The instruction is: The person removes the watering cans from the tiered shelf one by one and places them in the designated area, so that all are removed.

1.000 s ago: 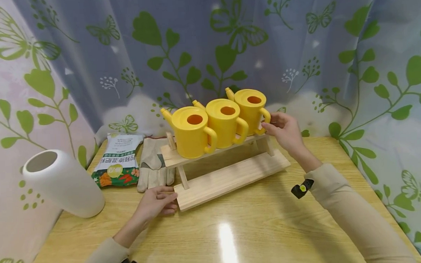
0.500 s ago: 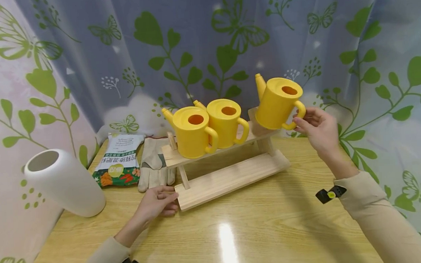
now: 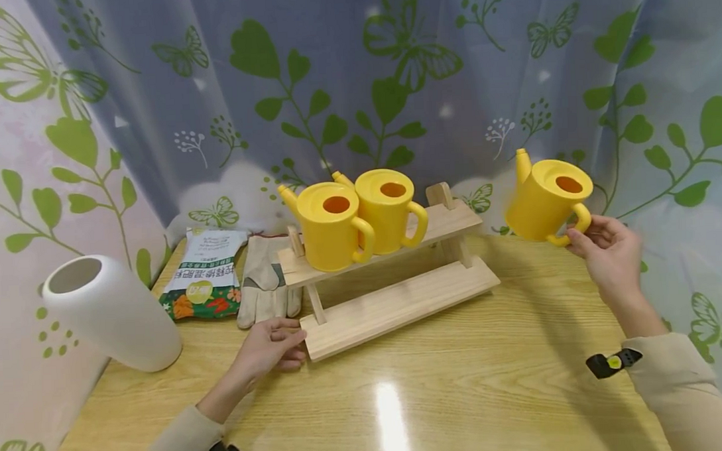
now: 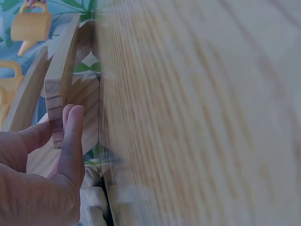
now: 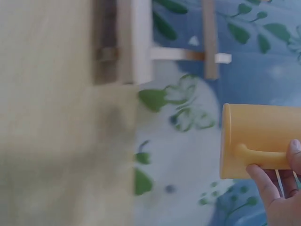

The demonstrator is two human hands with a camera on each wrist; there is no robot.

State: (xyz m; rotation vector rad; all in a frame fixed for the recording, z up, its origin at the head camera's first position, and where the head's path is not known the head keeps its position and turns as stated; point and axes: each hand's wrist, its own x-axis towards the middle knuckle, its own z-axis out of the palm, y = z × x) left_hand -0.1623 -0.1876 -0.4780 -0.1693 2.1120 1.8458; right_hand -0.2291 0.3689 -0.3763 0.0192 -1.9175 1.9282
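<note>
My right hand (image 3: 614, 260) holds a yellow watering can (image 3: 542, 206) by its handle, up in the air to the right of a two-tier wooden plant stand (image 3: 400, 310). In the right wrist view, the thumb and fingers pinch the can's handle (image 5: 263, 157). Two more yellow watering cans (image 3: 327, 233) (image 3: 384, 215) stand side by side on the upper shelf, toward its left. At the lower shelf's left end is my left hand (image 3: 266, 351). The left wrist view shows its thumb and fingers pinching the end of that board (image 4: 55, 101).
A white vase (image 3: 113, 320) stands on the wooden table (image 3: 462, 388) at the left. Behind the left hand lie a printed bag (image 3: 204, 274) and a pair of work gloves (image 3: 268, 288). A patterned curtain (image 3: 331, 67) hangs behind the table.
The right hand has lifted the rightmost watering can off the upper shelf and carried it to the right, past the stand's end. The left hand stays on the lower board.
</note>
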